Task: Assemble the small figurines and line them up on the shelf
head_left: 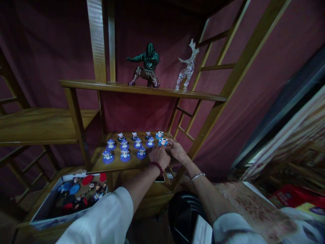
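Observation:
On the lower wooden shelf (98,163), small figurines stand in rows. My right hand (177,149) reaches in from the right, its fingers closed at the edge of a pink-and-white figurine on a blue base (163,142). Just below that figurine is my left hand (159,157), curled with the back of the hand toward me; its fingertips are hidden. A similar blue-based figurine (159,135) stands behind. To the left are several figurines on purple bases, among them a front-row one (141,153), and a back row of dark-clothed figurines (134,136).
The upper shelf (142,88) carries a green-and-bronze crouching statue (148,64) and a clear deer figure (187,69). An open box (38,218) of loose figurines and discs sits lower left. Wooden lattice (188,117) borders the right side. A black object (181,217) is below my arms.

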{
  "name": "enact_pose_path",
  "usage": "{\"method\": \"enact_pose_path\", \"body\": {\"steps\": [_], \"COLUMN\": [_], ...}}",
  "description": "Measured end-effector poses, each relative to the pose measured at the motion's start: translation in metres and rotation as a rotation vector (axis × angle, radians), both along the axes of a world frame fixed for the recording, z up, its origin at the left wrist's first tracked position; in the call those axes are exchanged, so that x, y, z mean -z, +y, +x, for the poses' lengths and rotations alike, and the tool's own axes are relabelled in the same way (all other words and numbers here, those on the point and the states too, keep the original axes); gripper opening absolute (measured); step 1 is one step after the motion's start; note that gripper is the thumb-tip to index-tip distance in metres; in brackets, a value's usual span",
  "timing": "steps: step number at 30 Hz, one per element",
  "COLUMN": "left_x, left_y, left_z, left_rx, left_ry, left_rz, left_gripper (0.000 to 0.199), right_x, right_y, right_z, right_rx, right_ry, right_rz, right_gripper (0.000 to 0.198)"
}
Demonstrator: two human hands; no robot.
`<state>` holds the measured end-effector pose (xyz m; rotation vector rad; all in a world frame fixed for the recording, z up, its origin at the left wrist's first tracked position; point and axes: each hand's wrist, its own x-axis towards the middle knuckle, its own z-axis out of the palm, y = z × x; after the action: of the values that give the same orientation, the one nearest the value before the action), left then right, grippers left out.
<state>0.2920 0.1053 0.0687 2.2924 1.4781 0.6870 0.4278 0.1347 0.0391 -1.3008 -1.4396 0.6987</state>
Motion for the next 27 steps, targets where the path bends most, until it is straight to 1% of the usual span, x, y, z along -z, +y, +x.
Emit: {"method": "enact_pose_path", "body": {"steps": [10, 15, 23, 27], "left_x": [-0.0027, -0.0033, -0.0061, -0.007], "left_y": [-0.0001, -0.0001, -0.001, -0.0008], "left_z": [0.0007, 0.0006, -0.0009, -0.0012], "left_rx": [-0.005, 0.023, 0.016, 0.026], "left_ry": [0.005, 0.028, 0.033, 0.039], "left_rz": [0.008, -0.017, -0.013, -0.019], "left_gripper": [0.027, 0.028, 0.03, 0.028], "right_x": [0.0055, 0.0017, -0.0022, -0.0022], "right_y": [0.0049, 0.0031, 0.0023, 0.0034], "right_z": [0.0038, 0.003, 0.0004, 0.0005], "right_rx": [0.018, -0.012, -0.033, -0.087], "right_ry": [-0.022, -0.021, 0.008, 0.03], "right_rz": [-0.02, -0.038, -0.036, -0.028], "right_gripper": [0.044, 0.045, 0.043, 0.042]}}
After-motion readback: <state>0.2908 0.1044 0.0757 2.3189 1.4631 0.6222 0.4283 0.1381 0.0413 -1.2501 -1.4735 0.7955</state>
